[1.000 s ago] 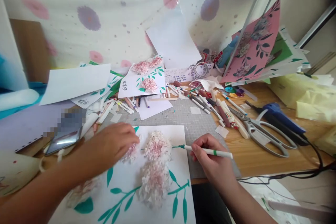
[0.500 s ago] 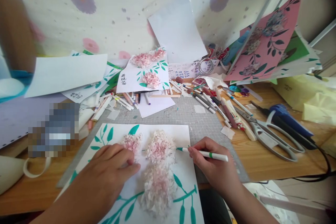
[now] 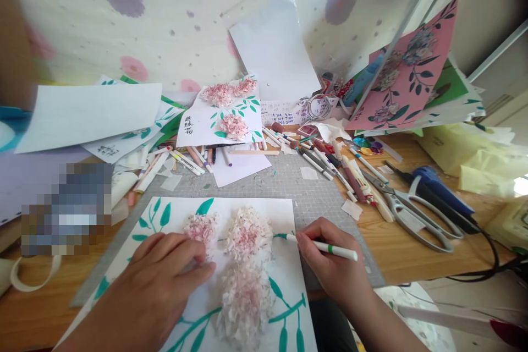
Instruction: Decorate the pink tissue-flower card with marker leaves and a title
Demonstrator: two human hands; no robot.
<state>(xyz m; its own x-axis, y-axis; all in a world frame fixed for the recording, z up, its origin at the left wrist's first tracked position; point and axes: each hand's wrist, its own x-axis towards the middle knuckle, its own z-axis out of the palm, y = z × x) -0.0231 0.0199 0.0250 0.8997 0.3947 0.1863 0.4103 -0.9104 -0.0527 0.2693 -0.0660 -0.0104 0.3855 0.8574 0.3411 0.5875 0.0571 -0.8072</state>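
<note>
My right hand (image 3: 332,256) grips a white marker pen (image 3: 338,249) with a green band. Its green tip touches or nearly touches the white paper sheet (image 3: 284,275), just right of the upper crumpled pink-and-white paper flower (image 3: 248,235). My left hand (image 3: 165,280) lies flat on the sheet's left part, fingers slightly bent and holding nothing, beside a smaller pink flower (image 3: 202,228) that it partly covers. Below the upper flower sits a paler paper flower (image 3: 245,302). Green painted stems and leaves (image 3: 289,309) spread over the sheet.
Under the sheet lies a grey cutting mat (image 3: 284,176). Several markers (image 3: 315,162) lie scattered behind it. Large scissors (image 3: 412,209) rest at the right. A finished flower picture (image 3: 223,115) leans at the back, and a pink flower card (image 3: 416,66) stands at the right.
The view has turned slightly to the right, so the scene sits further left. Both hands hold nearly the same places on the sheet, and the marker pen stays in my right hand.
</note>
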